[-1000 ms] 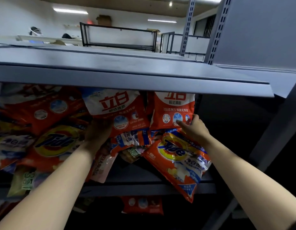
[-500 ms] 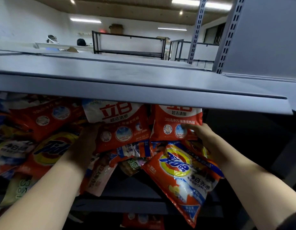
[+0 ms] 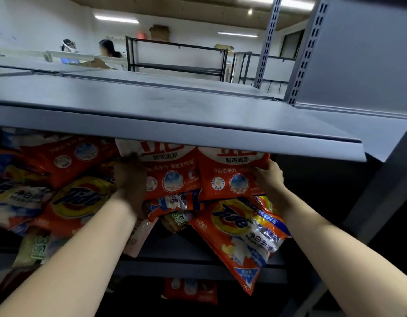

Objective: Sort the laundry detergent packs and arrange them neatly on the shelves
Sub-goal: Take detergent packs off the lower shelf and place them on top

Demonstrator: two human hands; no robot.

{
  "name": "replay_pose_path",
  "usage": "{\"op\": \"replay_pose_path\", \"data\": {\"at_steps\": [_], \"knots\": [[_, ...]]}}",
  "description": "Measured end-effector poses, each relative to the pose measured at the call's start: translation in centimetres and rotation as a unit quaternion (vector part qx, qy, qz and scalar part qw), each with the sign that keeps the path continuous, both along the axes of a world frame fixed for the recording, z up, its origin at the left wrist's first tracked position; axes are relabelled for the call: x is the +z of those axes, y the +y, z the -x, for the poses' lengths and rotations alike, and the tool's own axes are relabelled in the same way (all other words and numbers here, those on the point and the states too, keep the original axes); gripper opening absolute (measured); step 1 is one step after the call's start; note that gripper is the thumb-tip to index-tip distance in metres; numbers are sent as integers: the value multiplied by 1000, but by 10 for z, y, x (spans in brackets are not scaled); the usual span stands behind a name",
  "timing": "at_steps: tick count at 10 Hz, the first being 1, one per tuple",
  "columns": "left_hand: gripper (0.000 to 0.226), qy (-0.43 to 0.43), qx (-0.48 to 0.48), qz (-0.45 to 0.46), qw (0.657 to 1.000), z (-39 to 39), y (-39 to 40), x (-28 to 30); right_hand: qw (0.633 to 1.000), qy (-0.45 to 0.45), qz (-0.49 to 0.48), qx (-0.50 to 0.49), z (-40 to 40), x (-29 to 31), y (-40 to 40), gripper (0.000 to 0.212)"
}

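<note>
Tide pack (image 3: 241, 234) hangs tilted over lower shelf edge (image 3: 198, 268), below right hand (image 3: 269, 177). Right hand grips right side of right red pack (image 3: 230, 177). Left hand (image 3: 129, 177) clutches left edge of left red pack (image 3: 172, 175). Packs stand upright, side by side, tops hidden by grey upper shelf (image 3: 175, 131). Jumbled packs (image 3: 60, 193) left. Black rack (image 3: 175, 56) far behind.

Beyond the shelving, a black metal rack (image 3: 175, 57) stands against a white wall. Left of it, two people (image 3: 107, 51) sit behind a pale counter (image 3: 83, 58). A cardboard box (image 3: 160, 32) rests high behind the rack, next to a blurred red patch, perhaps a sign. Strip lights (image 3: 116, 19) glow on the ceiling.
</note>
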State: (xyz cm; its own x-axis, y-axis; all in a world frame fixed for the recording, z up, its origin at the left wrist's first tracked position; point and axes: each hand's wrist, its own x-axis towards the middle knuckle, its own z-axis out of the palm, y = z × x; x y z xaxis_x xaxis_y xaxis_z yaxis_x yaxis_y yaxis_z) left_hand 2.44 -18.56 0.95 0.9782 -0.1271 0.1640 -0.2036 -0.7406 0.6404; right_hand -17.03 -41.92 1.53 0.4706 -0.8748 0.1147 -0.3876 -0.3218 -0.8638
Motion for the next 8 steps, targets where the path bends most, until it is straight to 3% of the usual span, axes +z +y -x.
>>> {"op": "replay_pose_path", "data": {"at_steps": [1,3,5,7,8], "knots": [[42,48,66,312,946,32,7,7,999,-39,38,-6,14,-2,16,12],[52,-49,75,293,952,49,36,16,988,-59,78,-120,46,-8,47,13],[37,4,59,331,942,70,78,12,976,-43,76,-198,78,-11,100,16],[44,-9,0,295,955,95,117,0,953,-55,95,-284,117,-22,168,29],[46,3,-39,296,954,117,128,-3,932,-71,115,-336,143,-24,195,22]]}}
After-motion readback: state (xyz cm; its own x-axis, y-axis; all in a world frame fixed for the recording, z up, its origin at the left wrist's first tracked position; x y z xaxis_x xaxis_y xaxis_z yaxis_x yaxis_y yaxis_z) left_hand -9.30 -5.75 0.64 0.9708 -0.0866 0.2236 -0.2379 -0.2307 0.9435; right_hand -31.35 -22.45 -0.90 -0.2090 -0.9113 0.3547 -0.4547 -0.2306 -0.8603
